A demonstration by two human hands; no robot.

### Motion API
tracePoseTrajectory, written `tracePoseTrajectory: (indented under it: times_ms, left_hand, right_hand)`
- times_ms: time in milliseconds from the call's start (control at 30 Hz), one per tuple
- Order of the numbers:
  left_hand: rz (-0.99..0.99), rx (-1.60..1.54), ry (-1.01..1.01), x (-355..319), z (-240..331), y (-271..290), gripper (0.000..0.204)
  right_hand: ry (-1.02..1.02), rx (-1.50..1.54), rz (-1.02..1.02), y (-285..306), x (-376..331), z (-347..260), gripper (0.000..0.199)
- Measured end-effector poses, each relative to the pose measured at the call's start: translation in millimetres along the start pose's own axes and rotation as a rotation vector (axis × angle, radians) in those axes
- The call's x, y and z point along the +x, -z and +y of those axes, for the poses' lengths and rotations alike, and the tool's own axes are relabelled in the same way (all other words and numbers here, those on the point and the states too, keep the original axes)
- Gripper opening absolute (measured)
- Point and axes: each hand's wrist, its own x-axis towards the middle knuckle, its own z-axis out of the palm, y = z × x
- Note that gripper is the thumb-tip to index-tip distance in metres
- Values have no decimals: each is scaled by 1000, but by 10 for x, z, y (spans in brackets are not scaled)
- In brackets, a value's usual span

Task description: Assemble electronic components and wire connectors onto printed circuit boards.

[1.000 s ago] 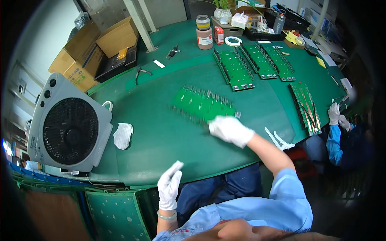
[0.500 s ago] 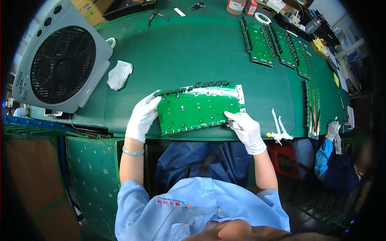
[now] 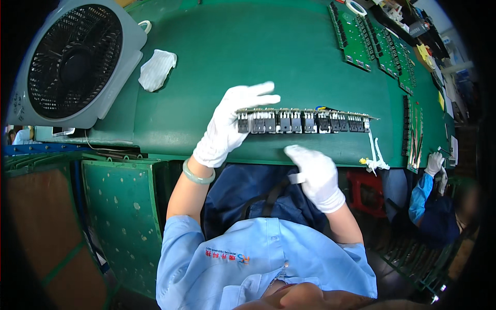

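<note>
My left hand [image 3: 226, 124], in a white glove, grips the left end of a green circuit board [image 3: 305, 123]. The board is turned edge-on, so a row of black components along its long side faces me and its flat face is hidden. Two fingers of that hand stretch out above the board. My right hand [image 3: 316, 178], also gloved in white, is below the board and apart from it, fingers parted and slightly blurred. A small pale piece shows by its thumb side; I cannot tell whether it belongs to the glove.
A grey box fan [image 3: 77, 64] stands at the left, near a folded white cloth [image 3: 157, 71]. Several circuit boards [image 3: 356, 46] lie at the far right, another board [image 3: 413, 134] nearer. White strips [image 3: 377, 152] hang by the table edge. Another person's gloved hand [image 3: 434, 163] is at right.
The board has been tipped from flat face to edge-on and shifted right. My right hand has let go of it and dropped below. My left hand has moved right with the board.
</note>
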Motion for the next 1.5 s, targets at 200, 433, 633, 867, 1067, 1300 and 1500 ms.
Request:
tracePoseTrajectory:
  times_ms: [200, 433, 633, 867, 1067, 1300, 1500]
  left_hand:
    - [-58, -817, 438, -35, 197, -198, 48]
    - [-215, -756, 296, -67, 62, -206, 40]
    - [-192, -811, 254, -150, 22, -316, 42]
    - [-134, -778, 202, -177, 14, -401, 59]
    - [-158, -800, 209, -190, 26, -447, 59]
    - [-125, -910, 349, -274, 106, -381, 83]
    - [-165, -642, 279, -330, 83, -360, 65]
  right_hand:
    - [169, -6, -139, -251, 124, -301, 63]
    - [170, -5, -368, -173, 125, -313, 56]
    - [57, -119, -569, -266, 169, -303, 57]
    - [172, -182, -480, -224, 189, -283, 52]
    - [141, -104, -534, -307, 113, -246, 51]
    - [236, -31, -274, -365, 160, -162, 47]
    - [158, 17, -253, -169, -8, -36, 49]
